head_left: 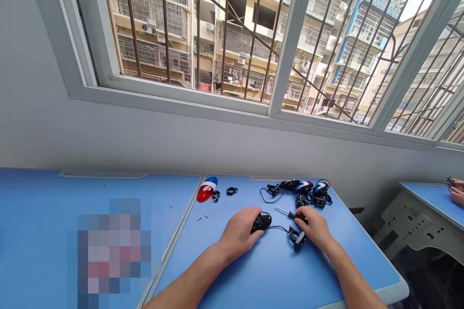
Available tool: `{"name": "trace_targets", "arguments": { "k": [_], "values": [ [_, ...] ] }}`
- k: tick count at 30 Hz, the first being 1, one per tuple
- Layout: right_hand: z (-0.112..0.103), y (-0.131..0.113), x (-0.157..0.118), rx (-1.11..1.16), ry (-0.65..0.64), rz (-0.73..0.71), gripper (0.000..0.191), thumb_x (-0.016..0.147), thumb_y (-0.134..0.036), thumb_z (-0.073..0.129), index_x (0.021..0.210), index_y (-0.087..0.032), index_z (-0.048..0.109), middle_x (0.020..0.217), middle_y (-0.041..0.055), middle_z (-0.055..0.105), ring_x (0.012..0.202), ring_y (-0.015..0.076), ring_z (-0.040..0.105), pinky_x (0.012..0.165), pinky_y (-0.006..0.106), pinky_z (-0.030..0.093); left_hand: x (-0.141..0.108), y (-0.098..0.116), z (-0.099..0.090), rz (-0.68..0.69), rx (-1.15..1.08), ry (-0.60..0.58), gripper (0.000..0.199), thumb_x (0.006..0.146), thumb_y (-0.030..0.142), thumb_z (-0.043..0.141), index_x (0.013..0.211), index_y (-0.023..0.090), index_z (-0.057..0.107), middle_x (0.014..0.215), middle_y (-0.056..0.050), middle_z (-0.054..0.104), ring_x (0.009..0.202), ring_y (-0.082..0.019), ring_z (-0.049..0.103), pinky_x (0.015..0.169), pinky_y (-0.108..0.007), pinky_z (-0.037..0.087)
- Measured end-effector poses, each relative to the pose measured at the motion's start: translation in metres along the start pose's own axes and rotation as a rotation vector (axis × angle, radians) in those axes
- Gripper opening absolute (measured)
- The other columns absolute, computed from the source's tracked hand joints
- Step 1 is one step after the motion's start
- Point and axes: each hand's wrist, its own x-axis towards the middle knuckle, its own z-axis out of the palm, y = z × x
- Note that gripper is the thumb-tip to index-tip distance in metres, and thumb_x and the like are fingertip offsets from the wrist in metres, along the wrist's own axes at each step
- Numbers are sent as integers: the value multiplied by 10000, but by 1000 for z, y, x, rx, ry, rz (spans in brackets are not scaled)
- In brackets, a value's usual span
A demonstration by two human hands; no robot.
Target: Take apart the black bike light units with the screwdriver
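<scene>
My left hand (241, 227) is closed around a black oval housing (262, 222), which rests on the blue desk. A thin black cable runs from it to a black ring clamp with a small box (297, 239), lying just below my right hand (314, 226). In that hand is a screwdriver (282, 210), its metal shaft pointing left toward the housing without touching it. My fingers cover part of its dark handle. A glossy red, white and blue cover (207, 189) lies at the desk's far left, beside a small black clamp (216, 196). Another black ring clamp (232, 191) is nearby.
Two small screws (199, 219) lie left of my left hand. A pile of cabled devices with coloured covers (306, 188) sits at the far right of the desk. A second blue desk (32, 231) adjoins on the left, with a pixelated patch. Another person's hand (457, 194) shows far right.
</scene>
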Motion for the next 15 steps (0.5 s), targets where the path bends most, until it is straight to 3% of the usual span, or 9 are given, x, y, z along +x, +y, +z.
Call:
{"name": "trace_targets", "arguments": {
  "k": [4,8,12,15],
  "values": [
    [-5,-4,7,4,-17,-32,166,813,-304,573,925,-241,678,919,44,702,876,238,640,753,362,501,0,-2,0,8,-2,7,272,763,177,613,1031,206,573,1056,-74,675,990,-267,604,825,-348,464],
    [-6,-19,22,106,-69,-135,398,807,-345,654,1196,-262,627,1142,66,683,1057,249,626,900,403,497,0,-5,2,21,-24,21,269,756,179,617,1020,206,575,1033,-64,675,960,-261,608,805,-341,468],
    [5,-48,36,249,-334,-322,783,681,-354,802,1390,-272,482,1386,90,552,1274,273,505,1058,441,405,-2,-5,2,17,-52,26,279,749,156,597,1021,214,578,1035,-59,681,949,-260,616,797,-346,475],
    [16,-63,38,291,-459,-354,908,603,-333,860,1414,-274,456,1386,91,558,1284,289,501,1077,443,388,-3,-5,1,10,-86,33,323,745,141,580,1058,220,581,1060,-60,683,961,-262,619,804,-350,484]
  ]
}}
